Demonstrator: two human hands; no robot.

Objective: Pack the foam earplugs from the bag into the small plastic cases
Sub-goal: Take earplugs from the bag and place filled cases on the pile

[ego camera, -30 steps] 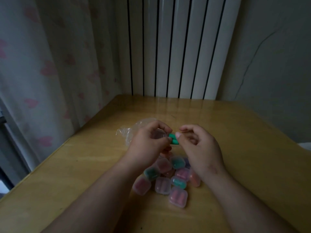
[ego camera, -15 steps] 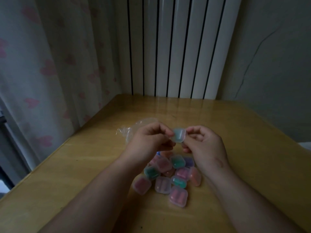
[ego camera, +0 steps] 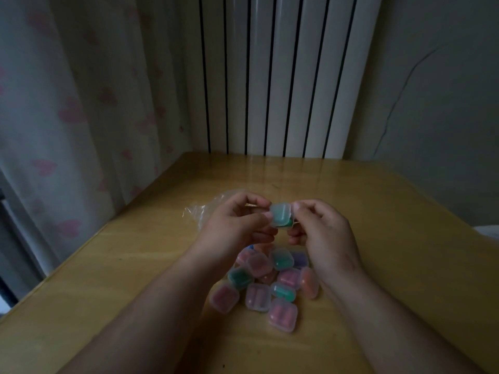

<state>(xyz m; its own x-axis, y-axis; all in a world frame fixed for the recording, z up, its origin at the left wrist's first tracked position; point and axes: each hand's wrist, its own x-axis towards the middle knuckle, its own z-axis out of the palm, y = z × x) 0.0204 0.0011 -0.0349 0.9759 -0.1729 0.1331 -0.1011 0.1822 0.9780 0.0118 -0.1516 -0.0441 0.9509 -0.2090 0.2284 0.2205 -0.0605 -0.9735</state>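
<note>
Both my hands hold one small clear plastic case (ego camera: 281, 215) above the wooden table (ego camera: 135, 265). Green earplugs show through its lower edge. My left hand (ego camera: 237, 225) pinches the case from the left with thumb and fingertips. My right hand (ego camera: 321, 228) pinches it from the right. Below my hands lies a pile of several closed cases (ego camera: 270, 282) with pink, green and purple earplugs inside. A crumpled clear plastic bag (ego camera: 205, 211) lies behind my left hand, mostly hidden by it.
A white radiator (ego camera: 283, 76) stands against the wall behind the table. A curtain with pink hearts (ego camera: 67, 117) hangs along the table's left edge. A grey wall (ego camera: 445, 103) runs on the right.
A second ago a bare green earplug showed between my fingertips; now it sits inside the clear case, whose lid has come down over it. Both hands stayed in place.
</note>
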